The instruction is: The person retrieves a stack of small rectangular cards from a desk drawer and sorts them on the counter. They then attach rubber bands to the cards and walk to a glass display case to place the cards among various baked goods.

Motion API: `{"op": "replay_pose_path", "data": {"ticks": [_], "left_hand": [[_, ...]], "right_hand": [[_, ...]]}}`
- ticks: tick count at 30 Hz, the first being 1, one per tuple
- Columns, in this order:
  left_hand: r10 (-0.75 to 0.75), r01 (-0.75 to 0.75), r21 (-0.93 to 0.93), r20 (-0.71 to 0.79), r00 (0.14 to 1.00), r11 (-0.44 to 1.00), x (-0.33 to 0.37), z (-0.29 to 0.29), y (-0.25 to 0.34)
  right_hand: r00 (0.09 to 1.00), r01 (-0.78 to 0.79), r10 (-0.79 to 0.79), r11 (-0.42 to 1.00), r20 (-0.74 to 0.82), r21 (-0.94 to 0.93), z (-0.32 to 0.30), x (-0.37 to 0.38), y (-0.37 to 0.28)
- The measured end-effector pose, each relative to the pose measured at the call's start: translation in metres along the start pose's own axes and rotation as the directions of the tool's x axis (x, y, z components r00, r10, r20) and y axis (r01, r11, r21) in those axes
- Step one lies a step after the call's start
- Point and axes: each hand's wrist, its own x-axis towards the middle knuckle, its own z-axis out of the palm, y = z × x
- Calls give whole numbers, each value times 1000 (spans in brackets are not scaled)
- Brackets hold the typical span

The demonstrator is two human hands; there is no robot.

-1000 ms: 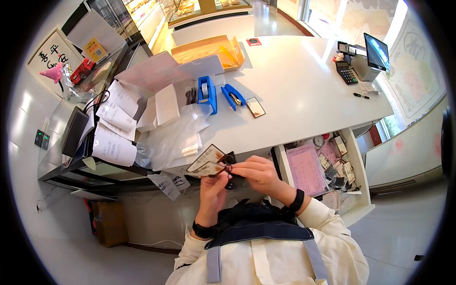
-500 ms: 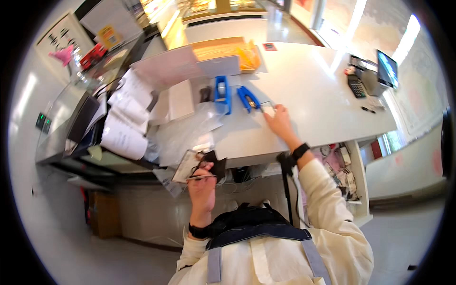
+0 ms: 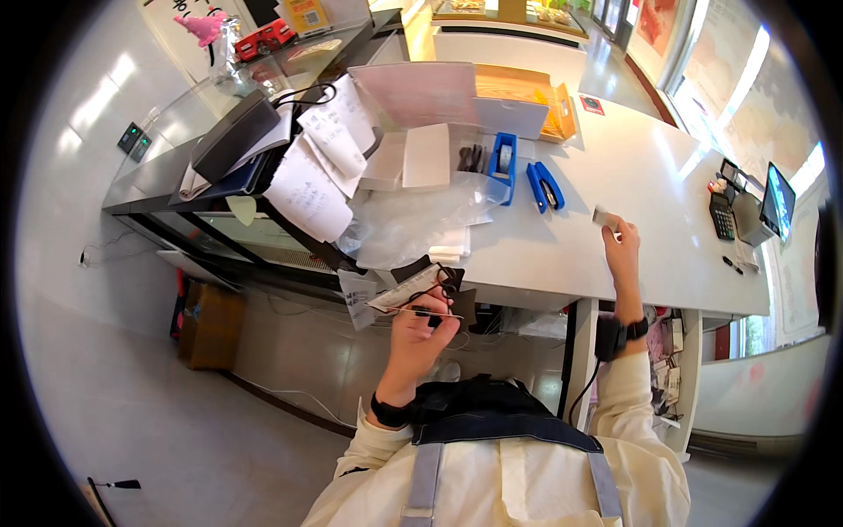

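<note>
My left hand (image 3: 420, 342) is closed on a flat cream card (image 3: 406, 293) with a black cord looped over it and black flaps behind, just off the counter's front edge. What the black flaps belong to is unclear. Over the counter (image 3: 606, 272), the fingers of my right hand (image 3: 622, 246) pinch a small pale block (image 3: 604, 217), slightly blurred. To its left lies a blue stapler (image 3: 544, 186), apart from the hand. Beside the stapler stands a blue tape dispenser (image 3: 503, 167).
Clear plastic bags (image 3: 404, 220), handwritten papers (image 3: 307, 189) and an open white box (image 3: 426, 156) crowd the counter's left. An orange-yellow tray (image 3: 518, 83) sits behind. At right are a calculator (image 3: 722, 216) and a screen (image 3: 778, 202). An open drawer (image 3: 692, 369) holds small items.
The view has swung, so the counter appears shifted right. My right hand has moved away from the stapler with the pale block. My left hand still holds the card.
</note>
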Motion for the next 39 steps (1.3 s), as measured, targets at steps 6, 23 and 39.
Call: {"op": "replay_pose_path", "data": {"ticks": [6,23,39], "left_hand": [[-44,33,59,199,979,998,0,12,9],[-216,172,131,532,819,976,12,60,25],[-101,-47,330,418,903,943,2,58,32]], "right_hand": [[942,269,-325,567,-89,778,-39,-76,-79],[780,193,-523,723,344,663,-119,-116,-155],[840,342,-511,759,181,555,-99,-114,-174]]}}
